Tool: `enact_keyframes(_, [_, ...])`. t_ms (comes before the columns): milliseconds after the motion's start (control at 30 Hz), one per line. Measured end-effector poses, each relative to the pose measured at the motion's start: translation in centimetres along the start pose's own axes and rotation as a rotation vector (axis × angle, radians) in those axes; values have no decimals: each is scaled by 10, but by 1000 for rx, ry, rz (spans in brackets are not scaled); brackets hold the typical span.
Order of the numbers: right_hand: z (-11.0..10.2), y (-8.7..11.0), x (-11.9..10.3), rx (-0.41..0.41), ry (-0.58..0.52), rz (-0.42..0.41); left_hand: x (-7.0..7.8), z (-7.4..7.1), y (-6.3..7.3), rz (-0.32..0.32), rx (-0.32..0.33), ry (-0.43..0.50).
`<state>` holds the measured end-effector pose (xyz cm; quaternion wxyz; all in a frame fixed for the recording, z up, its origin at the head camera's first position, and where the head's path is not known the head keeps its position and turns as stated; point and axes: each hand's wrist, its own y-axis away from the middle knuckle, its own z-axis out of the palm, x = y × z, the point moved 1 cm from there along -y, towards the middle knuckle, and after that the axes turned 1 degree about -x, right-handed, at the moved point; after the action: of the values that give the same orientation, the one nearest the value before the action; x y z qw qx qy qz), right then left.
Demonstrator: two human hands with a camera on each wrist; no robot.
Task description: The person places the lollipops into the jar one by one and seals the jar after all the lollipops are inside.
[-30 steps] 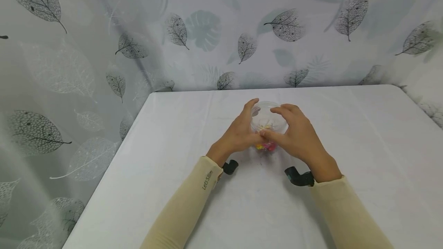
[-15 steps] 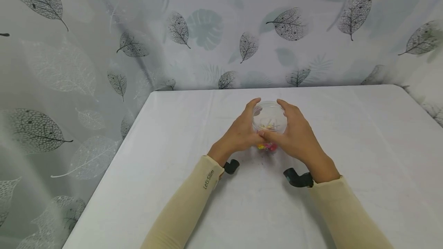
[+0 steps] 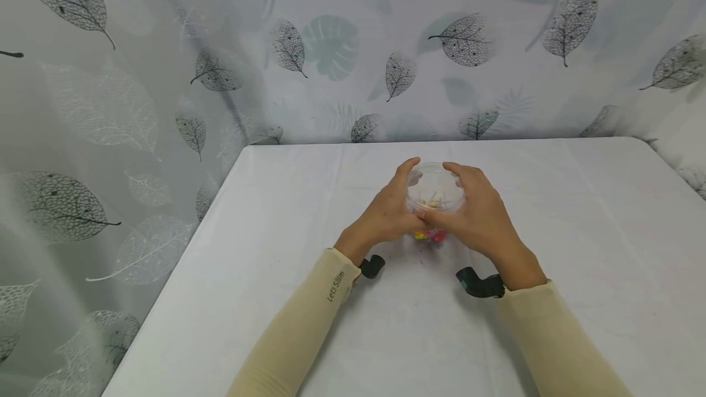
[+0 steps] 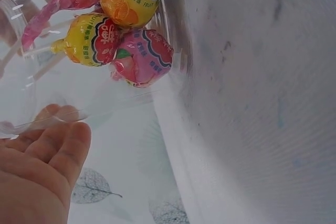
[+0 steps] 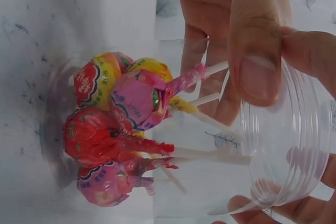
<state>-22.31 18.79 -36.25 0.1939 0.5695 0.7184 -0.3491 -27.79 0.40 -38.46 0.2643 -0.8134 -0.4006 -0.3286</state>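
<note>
A clear plastic jar (image 3: 434,187) stands upright on the white table, its ridged top (image 5: 286,124) circled by both hands. Inside are several wrapped lollipops (image 5: 139,98) in red, pink and yellow, heads down and white sticks up. My left hand (image 3: 386,210) grips the jar's left side, fingers reaching round the far side. On the other side my right hand (image 3: 477,210) holds it the same way, and the thumbs meet at the front. In the left wrist view the lollipops (image 4: 92,40) show through the wall. Whether a lid covers the top I cannot tell.
The white table (image 3: 265,219) spreads out around the jar, its far edge behind it. A leaf-patterned curtain (image 3: 342,48) hangs at the back and sides. A black camera mount sits on each wrist, the right one (image 3: 480,283) just above the table.
My right fingers, bent over the jar's top a second ago, now lie along its far right side. The left hand keeps its hold, and the jar stays in place.
</note>
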Motion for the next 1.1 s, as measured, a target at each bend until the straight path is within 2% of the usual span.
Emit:
enact_keyframes(167, [-3, -3, -6, -63, 59, 37, 0, 0, 0, 5, 0, 4])
enact_keyframes(300, [-8, -10, -11, -155, 75, 20, 0, 0, -1, 19, 0, -9])
enact_keyframes(433, [-12, -18, -14, -228, 81, 15, 0, -1, -1, 4, 1, -8])
enact_keyframes(700, [-13, -22, -17, -258, 171, 61, -1, -1, 0, -12, -9, -4])
enact_keyframes(900, [-18, -24, -15, -346, 114, 42, 0, -1, 1, -2, -7, -2])
enact_keyframes(1100, [-15, -26, -16, -315, 163, 51, 0, -1, 2, -15, -10, -7])
